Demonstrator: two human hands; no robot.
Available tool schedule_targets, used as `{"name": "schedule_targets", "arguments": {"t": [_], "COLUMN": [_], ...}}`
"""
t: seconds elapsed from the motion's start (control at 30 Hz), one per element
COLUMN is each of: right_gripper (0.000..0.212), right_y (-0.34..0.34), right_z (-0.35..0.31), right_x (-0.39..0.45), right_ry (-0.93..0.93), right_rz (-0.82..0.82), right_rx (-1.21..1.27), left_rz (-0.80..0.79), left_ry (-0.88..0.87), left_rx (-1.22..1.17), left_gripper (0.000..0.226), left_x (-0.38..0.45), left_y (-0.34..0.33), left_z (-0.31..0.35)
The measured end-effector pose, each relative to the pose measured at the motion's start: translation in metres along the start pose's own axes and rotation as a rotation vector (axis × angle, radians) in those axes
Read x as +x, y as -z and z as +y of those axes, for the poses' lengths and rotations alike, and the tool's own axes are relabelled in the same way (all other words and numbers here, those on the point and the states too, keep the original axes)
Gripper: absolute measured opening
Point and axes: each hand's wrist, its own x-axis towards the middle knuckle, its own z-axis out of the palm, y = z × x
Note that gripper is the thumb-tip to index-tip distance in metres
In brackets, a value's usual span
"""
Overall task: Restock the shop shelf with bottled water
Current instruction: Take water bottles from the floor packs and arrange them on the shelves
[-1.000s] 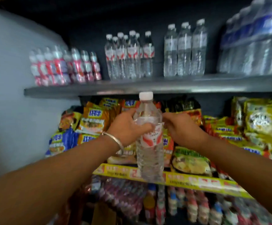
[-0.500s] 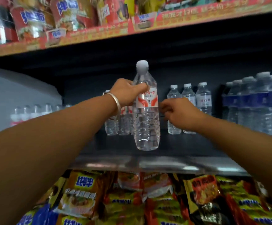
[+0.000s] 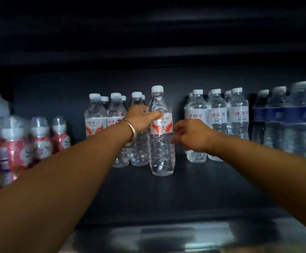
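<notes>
Two bare forearms enter from the lower corners of the frame, one from the lower left and one from the lower right, each narrowing toward its wrist near the centre. Neither arm carries a sleeve anywhere along its visible length. The left hand (image 3: 140, 118) has a plain silver-coloured metal bangle (image 3: 131, 132) at the wrist, a smooth rounded band without visible stones or engraving, sitting loosely and catching a pale highlight. The right hand (image 3: 191, 136) and its wrist wear nothing visible: no ring, watch or band shows. Fingernails are too blurred to describe.
</notes>
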Motion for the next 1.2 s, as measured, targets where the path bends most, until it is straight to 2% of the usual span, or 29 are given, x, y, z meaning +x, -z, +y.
{"name": "schedule_targets", "arguments": {"t": [0.17, 0.3, 0.33, 0.4, 0.47, 0.63, 0.87, 1.03, 1.2], "right_gripper": [0.018, 0.018, 0.023, 0.029, 0.024, 0.017, 0.024, 0.033, 0.039], "right_y": [-0.013, -0.018, -0.019, -0.021, -0.022, -0.024, -0.03, -0.036, -0.044], "right_z": [0.006, 0.0, -0.002, -0.004, -0.005, -0.002, -0.009, -0.007, -0.005], "right_x": [0.016, 0.024, 0.026, 0.027, 0.028, 0.03, 0.038, 0.049, 0.061], "right_ry": [-0.074, -0.138, -0.151, -0.179, -0.197, -0.221, -0.236, -0.261, -0.287], "right_rz": [0.0, -0.018, -0.024, -0.025, -0.024, -0.02, -0.026, -0.002, 0.022], "right_rx": [0.02, 0.009, 0.009, 0.04, 0.084, 0.244, 0.248, 0.197, 0.169], "left_rz": [-0.067, -0.148, -0.163, -0.171, -0.153, 0.004, 0.021, 0.014, -0.02], "left_ry": [-0.025, -0.045, -0.043, -0.047, -0.066, -0.157, -0.166, -0.199, -0.186], "left_rx": [-0.023, -0.048, -0.062, -0.057, 0.01, 0.264, 0.409, 0.476, 0.431], "left_gripper": [0.016, 0.006, 0.007, 0.022, 0.036, 0.052, 0.052, 0.04, 0.033], "left_x": [0.016, 0.018, 0.017, 0.015, 0.013, 0.012, 0.011, 0.012, 0.014], "left_y": [-0.003, 0.003, 0.005, 0.008, 0.009, 0.005, 0.009, 0.008, 0.008], "left_z": [-0.01, -0.012, -0.012, -0.012, -0.01, -0.01, -0.021, -0.028, -0.035]}}
